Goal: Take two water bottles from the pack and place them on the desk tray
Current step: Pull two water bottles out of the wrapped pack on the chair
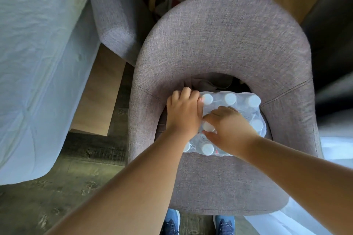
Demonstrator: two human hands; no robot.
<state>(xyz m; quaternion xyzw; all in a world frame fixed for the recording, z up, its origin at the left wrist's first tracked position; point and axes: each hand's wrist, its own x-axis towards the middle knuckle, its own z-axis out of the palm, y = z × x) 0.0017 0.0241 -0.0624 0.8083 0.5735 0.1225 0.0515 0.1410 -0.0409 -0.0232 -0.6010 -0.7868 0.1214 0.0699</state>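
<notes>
While both arms reached forward, a grey fabric armchair (219, 44) curved around and beyond the hands. On its seat, under both hands, stood the shrink-wrapped pack (240, 108) of water bottles with white caps. The left hand (183, 112) lay curled on the pack's left edge, pressing the plastic. Just beside it, the right hand (227, 128) pinched one bottle cap (208, 126) between thumb and fingers.

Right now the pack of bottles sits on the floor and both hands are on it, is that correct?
Not quite. The head view shows the pack on the seat of the grey chair, not on the floor. Both hands are on it: left hand, right hand.
</notes>
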